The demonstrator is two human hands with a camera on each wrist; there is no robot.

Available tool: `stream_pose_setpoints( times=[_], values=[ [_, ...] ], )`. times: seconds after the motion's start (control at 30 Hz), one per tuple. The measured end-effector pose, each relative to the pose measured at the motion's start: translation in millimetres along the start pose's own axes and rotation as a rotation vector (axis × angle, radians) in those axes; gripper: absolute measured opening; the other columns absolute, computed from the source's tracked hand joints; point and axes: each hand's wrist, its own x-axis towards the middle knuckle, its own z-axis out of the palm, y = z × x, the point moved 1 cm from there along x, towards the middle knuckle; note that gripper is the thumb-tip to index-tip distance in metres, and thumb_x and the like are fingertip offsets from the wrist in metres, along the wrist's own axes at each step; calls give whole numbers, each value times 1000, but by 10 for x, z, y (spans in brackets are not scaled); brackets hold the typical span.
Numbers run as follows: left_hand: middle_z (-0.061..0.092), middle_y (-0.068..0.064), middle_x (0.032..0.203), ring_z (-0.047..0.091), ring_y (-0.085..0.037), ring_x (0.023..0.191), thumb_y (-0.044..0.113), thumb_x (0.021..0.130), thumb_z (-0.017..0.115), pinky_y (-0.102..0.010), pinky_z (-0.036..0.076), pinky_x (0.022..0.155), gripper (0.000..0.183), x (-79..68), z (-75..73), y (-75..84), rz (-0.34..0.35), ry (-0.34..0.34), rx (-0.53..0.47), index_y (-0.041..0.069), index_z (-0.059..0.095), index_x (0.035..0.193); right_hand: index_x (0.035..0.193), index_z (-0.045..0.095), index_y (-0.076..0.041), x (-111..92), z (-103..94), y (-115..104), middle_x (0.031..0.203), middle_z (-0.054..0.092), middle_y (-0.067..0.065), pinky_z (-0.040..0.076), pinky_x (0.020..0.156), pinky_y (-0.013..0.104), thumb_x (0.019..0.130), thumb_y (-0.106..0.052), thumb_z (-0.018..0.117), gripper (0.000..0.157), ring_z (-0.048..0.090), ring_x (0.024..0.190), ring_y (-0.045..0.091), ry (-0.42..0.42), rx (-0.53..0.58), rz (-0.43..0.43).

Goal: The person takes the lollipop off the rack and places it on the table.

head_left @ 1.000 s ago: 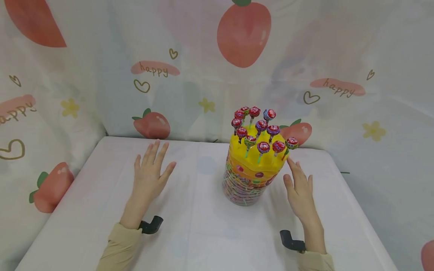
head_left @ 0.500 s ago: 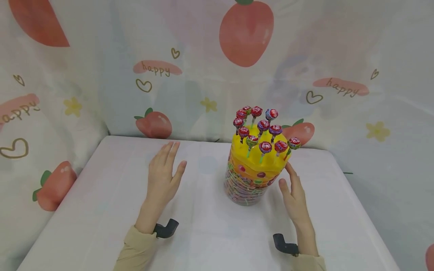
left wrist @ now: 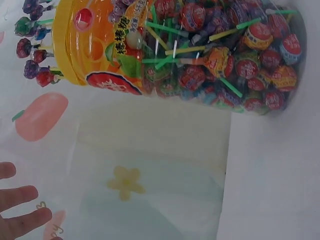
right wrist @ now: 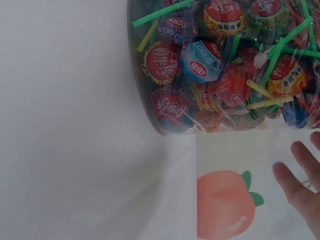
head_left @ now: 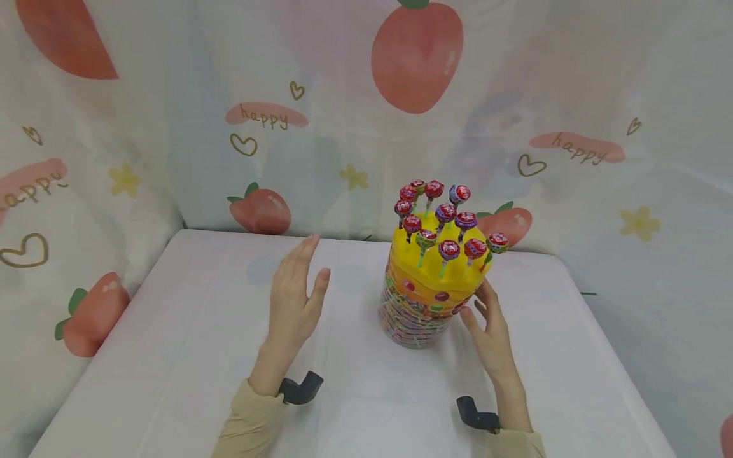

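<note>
A clear plastic jar (head_left: 415,321) full of wrapped lollipops (left wrist: 247,65) stands upright on the table, right of centre. Its yellow lid (head_left: 426,270) carries a crown of several lollipops (head_left: 449,249) stuck in by their sticks. Close at the jar's right side is my right hand (head_left: 491,337), fingers slightly bent and fingertips right by the wall below the lid. My left hand (head_left: 291,302) hovers left of the jar with fingers extended and thumb apart, a wide gap between them. Neither hand holds anything.
A white cloth covers the table (head_left: 143,356). Behind and at both sides hangs a pale curtain (head_left: 321,76) printed with fruit, hearts and flowers. Each wrist wears a black bracket, such as the left bracket (head_left: 303,388).
My left hand has moved right toward the jar. My right hand has shifted left to its side, its fingers bending slightly. The jar stays where it was.
</note>
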Motion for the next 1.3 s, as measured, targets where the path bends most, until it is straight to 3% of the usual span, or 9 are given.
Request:
stream_pose_setpoints(
  times=[0.17,0.4,0.6,0.67,0.8,1.03,1.17,1.3],
  values=[
    [55,-8,139,51,-26,128,29,96,54,-45,39,107,48,51,61,80,-12,13,-79,11,48,140,154,13,-31,-23,32,18,156,28,6,32,111,55,94,-15,60,78,36,137,27,-19,2,-14],
    [57,-10,135,52,-27,125,40,99,48,-47,42,104,49,139,117,187,-42,41,-187,11,50,139,154,13,-30,-31,49,-14,157,25,6,35,110,52,92,-11,62,81,33,138,25,-29,33,-38],
    [60,-12,127,56,-24,116,35,100,49,-41,49,93,43,230,187,269,-91,47,-350,11,52,136,153,14,-29,-26,56,-19,157,25,3,38,105,17,92,-8,61,80,33,136,16,-24,63,-44],
    [60,-12,126,58,-22,115,29,99,51,-41,50,91,39,256,211,303,-120,45,-419,11,52,134,153,15,-28,-29,59,-13,156,25,3,36,101,10,92,-8,61,79,33,136,15,-21,71,-44],
    [61,-10,125,58,-21,114,19,98,53,-43,50,91,37,299,257,376,-188,27,-521,10,53,133,153,15,-28,-39,64,-4,156,25,3,37,102,12,92,-7,60,78,32,136,14,-20,89,-38],
    [62,-11,120,59,-22,111,19,99,51,-43,47,93,33,359,379,496,-303,9,-630,9,54,130,153,18,-27,-46,57,-12,155,26,3,37,101,12,92,-5,60,77,32,135,13,-16,129,-35],
    [63,-12,118,60,-22,109,18,98,51,-37,47,90,31,389,437,567,-319,2,-676,8,55,128,153,19,-27,-45,57,-18,155,26,3,38,102,13,92,-5,60,77,32,134,12,-16,144,-35],
    [63,-12,118,60,-23,108,16,98,53,-34,47,90,30,436,485,642,-287,-14,-695,6,56,125,153,19,-26,-45,59,-23,155,26,3,38,102,13,91,-4,60,77,32,135,15,-17,149,-39]
  ],
)
